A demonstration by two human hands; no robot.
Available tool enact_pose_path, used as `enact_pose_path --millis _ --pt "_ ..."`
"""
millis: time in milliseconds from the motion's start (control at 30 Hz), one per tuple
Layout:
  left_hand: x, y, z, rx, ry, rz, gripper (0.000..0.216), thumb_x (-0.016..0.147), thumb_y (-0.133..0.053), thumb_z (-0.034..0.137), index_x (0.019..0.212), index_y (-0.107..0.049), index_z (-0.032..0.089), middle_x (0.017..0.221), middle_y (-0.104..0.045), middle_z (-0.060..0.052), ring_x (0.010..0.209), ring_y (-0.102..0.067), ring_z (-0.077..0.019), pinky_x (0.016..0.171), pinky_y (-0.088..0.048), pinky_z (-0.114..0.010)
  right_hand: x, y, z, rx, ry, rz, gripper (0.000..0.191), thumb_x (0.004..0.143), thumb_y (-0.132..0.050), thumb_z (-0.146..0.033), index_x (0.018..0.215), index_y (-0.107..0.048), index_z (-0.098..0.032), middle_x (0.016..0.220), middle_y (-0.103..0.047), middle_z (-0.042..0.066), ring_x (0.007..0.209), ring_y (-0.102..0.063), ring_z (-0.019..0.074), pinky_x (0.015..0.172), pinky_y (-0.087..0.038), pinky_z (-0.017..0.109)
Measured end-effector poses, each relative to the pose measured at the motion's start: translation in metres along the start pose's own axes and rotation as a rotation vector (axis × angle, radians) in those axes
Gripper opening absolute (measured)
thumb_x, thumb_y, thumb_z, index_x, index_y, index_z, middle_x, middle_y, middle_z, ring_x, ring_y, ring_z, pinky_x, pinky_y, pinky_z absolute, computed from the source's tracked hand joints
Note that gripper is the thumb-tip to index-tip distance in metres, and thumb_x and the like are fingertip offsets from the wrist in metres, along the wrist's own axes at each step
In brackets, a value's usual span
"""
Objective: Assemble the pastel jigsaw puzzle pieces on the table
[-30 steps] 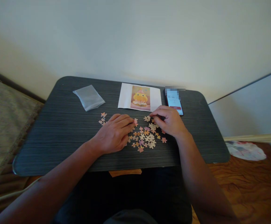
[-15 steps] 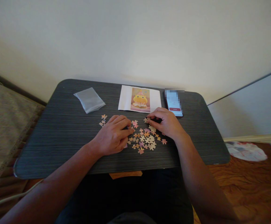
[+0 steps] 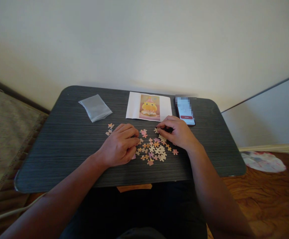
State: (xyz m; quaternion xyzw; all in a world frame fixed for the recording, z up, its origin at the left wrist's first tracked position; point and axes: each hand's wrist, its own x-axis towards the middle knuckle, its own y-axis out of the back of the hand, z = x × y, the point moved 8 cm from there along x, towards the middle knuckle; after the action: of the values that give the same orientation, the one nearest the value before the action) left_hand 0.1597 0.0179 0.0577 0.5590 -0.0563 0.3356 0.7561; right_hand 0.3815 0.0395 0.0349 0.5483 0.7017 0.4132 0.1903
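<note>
Loose jigsaw puzzle pieces (image 3: pixel 156 149), beige, pink and orange, lie in a cluster on the dark table. With thumb and forefinger, my right hand (image 3: pixel 175 131) pinches a beige puzzle piece (image 3: pixel 155 130) at the top of the cluster. My left hand (image 3: pixel 121 144) rests at the cluster's left side, its fingers curled down; whatever is under or between them is hidden. Beside its fingertips lies a pink piece (image 3: pixel 144 133). Two small pieces (image 3: pixel 111 126) sit just beyond the left knuckles.
A white sheet with a printed picture of a yellow figure (image 3: pixel 149 107) lies behind the pieces. A lit phone (image 3: pixel 185 111) is to its right, a clear plastic bag (image 3: pixel 96 108) to its left. The table (image 3: pixel 67 139) meets the wall at the back.
My left fingers have drawn back slightly to the left, uncovering a piece near their tips. My right hand stays almost in place with its piece.
</note>
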Motion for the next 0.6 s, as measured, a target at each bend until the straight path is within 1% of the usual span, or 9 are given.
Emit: enact_pose_path --millis 100,200,467,600 --pt "-0.001 -0.0009 -0.0014 0.014 0.013 -0.004 0.023 0.102 -0.058 0.011 0.1 -0.08 0.016 0.107 -0.078 -0.012 0.104 -0.069 -0.0276 0.093 -0.054 -0.048 0.0 -0.0004 0.0013 -0.003 -0.001 0.007 0.011 0.103 -0.078 -0.037 0.11 -0.082 -0.03 0.102 -0.075 0.005 0.097 -0.072 0.0245 0.082 -0.056 0.041" --pt "-0.0015 -0.0022 -0.0033 0.024 0.025 -0.009 0.024 0.102 -0.057 0.012 0.1 -0.081 0.017 0.107 -0.078 -0.011 0.103 -0.068 -0.027 0.092 -0.054 -0.047 0.0 -0.0009 0.0024 -0.006 -0.001 0.004 0.011 0.102 -0.078 -0.037 0.11 -0.082 -0.03 0.101 -0.075 0.005 0.097 -0.072 0.0246 0.083 -0.056 0.041" --pt "-0.0011 -0.0039 -0.0047 0.023 0.025 -0.022 0.023 0.103 -0.058 0.013 0.1 -0.081 0.017 0.107 -0.078 -0.011 0.101 -0.068 -0.0266 0.09 -0.053 -0.046 -0.0004 0.0002 0.0021 0.015 0.001 0.01 0.01 0.102 -0.076 -0.034 0.109 -0.082 -0.031 0.1 -0.075 0.004 0.096 -0.072 0.0249 0.083 -0.057 0.043" --pt "-0.0009 -0.0035 -0.0036 0.027 0.016 -0.019 0.023 0.102 -0.058 0.013 0.099 -0.081 0.016 0.106 -0.078 -0.012 0.101 -0.069 -0.0272 0.089 -0.053 -0.047 -0.0001 0.0011 0.0007 0.002 0.008 0.01 0.013 0.103 -0.075 -0.034 0.113 -0.081 -0.03 0.101 -0.075 0.004 0.097 -0.072 0.0247 0.086 -0.057 0.044"
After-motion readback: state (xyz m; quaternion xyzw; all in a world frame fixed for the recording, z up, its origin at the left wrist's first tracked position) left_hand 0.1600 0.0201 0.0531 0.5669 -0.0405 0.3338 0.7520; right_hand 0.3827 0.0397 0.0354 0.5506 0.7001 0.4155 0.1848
